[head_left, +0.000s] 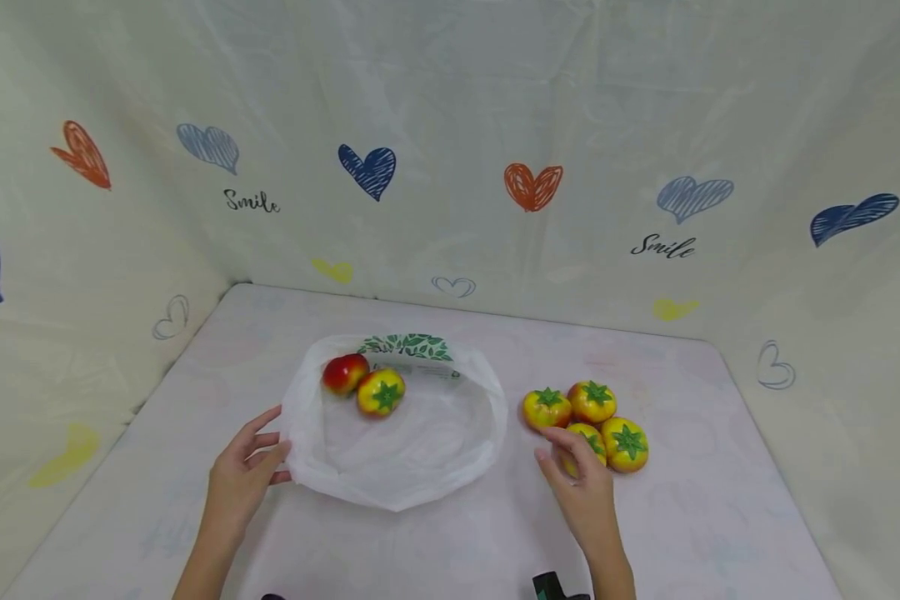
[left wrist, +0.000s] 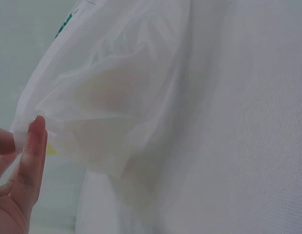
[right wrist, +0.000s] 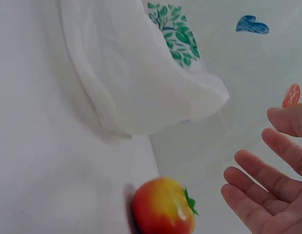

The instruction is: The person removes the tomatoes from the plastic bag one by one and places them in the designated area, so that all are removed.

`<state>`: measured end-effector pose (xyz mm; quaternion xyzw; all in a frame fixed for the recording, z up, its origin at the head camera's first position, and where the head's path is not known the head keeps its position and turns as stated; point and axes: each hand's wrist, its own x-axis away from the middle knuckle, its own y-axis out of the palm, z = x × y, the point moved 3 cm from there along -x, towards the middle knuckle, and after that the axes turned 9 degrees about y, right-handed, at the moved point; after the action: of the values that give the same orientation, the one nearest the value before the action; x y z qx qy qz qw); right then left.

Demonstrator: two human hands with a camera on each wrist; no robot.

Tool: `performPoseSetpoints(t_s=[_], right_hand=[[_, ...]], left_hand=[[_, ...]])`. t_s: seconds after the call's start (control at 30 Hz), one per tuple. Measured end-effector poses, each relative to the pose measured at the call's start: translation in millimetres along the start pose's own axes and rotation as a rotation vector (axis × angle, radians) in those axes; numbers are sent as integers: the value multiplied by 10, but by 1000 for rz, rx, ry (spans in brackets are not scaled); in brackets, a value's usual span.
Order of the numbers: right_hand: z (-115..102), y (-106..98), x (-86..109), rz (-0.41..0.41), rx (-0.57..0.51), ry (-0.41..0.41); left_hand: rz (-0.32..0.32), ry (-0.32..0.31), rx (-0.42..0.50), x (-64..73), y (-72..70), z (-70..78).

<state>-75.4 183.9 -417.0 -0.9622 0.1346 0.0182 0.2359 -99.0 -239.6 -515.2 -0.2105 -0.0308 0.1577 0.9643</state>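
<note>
Fingers: left hand [head_left: 242,475] pinching white plastic bag [head_left: 397,487] at left rim; right hand [head_left: 585,492] loosely spread, thumb apart, at the nearest fruits. Pale table [head_left: 435,554] underneath, bag mouth open. Four yellow-red fruits [head_left: 592,403] clustered right of bag; red fruit [head_left: 345,373] and yellow fruit [head_left: 381,394] inside, left.
</note>
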Motion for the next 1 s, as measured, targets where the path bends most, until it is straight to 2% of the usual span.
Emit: performPoseSetpoints(t_s=[0.23, 0.47, 0.77, 1.0], right_hand=[[-148, 368, 91, -114, -38, -98], [-231, 590, 150, -201, -24, -121], [-289, 693, 149, -272, 191, -250], [-350, 658, 39, -211, 358, -307]], left_hand=[[25, -27, -35, -14, 18, -32], [13, 0, 4, 2, 7, -2], [5, 14, -3, 5, 15, 26], [1, 24, -10, -17, 8, 13]])
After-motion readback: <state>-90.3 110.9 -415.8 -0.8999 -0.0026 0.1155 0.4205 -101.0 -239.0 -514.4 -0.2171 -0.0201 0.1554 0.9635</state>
